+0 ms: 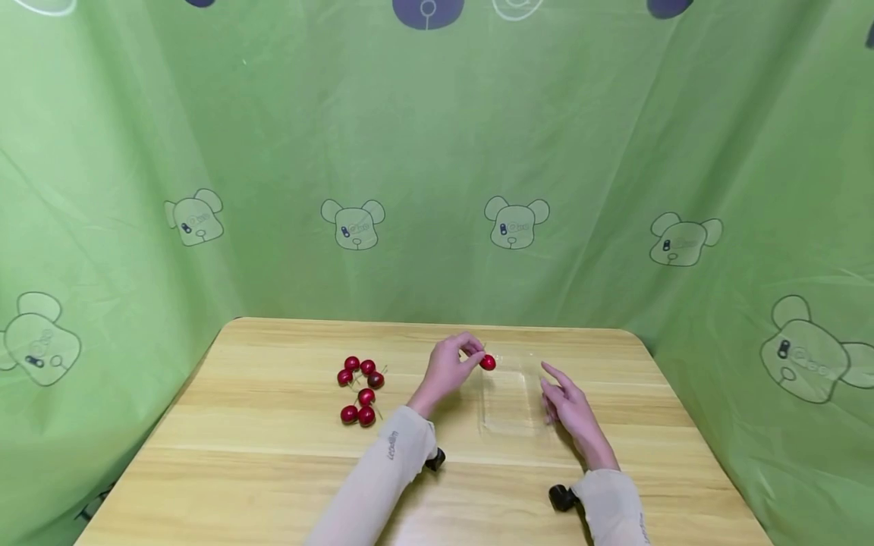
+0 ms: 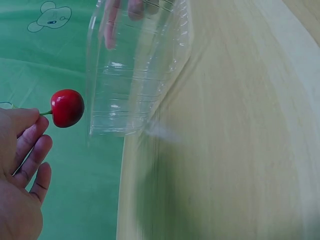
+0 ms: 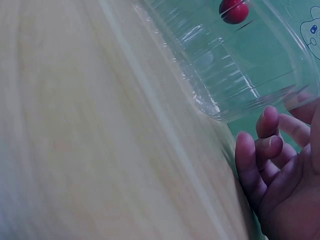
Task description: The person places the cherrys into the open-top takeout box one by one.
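My left hand (image 1: 452,368) pinches a red cherry (image 2: 67,108) by its green stem, thumb against fingertips. The cherry hangs at the left rim of a clear plastic box (image 1: 505,402) that stands on the table. My right hand (image 1: 568,406) is beside the box's right wall, fingers loosely bent and holding nothing. In the right wrist view its fingertips (image 3: 270,117) are close to the box's edge, and the cherry shows red through the clear plastic. Several more cherries (image 1: 366,396) with stems lie in a loose cluster to the left of my left hand.
The light wooden table (image 1: 273,470) has rounded far corners. Behind it and on both sides hangs a green curtain (image 1: 437,136) printed with bear heads. A black wrist device (image 1: 563,497) sits at my right sleeve, another (image 1: 435,459) at the left.
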Available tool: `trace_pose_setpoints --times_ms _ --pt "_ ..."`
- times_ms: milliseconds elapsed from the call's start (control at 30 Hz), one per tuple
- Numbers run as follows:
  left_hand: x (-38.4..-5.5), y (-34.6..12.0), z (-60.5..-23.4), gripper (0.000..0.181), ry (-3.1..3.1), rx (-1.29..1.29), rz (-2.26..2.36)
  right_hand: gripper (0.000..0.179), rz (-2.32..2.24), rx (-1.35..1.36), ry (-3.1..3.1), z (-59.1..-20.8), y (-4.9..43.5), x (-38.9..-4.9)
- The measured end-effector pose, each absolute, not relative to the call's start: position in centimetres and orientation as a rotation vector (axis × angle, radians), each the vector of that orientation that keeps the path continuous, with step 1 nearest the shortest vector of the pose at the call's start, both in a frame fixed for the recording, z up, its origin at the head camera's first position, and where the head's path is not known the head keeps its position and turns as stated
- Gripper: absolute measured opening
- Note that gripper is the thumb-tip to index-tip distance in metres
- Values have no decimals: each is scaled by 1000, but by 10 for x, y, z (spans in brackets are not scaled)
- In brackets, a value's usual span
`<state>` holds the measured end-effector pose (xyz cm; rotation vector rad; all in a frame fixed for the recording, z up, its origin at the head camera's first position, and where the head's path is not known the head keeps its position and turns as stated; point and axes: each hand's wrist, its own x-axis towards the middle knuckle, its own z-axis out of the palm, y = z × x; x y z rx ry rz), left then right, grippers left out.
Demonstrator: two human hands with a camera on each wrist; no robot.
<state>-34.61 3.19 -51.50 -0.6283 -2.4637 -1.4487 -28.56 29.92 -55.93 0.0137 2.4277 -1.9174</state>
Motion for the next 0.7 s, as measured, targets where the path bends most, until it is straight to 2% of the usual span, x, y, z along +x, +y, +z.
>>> trace_pose_setpoints --times_ms 700 --pt "-351 42 -526 6 -2502 -593 -1347 60 -1927 26 2425 -559 298 -286"
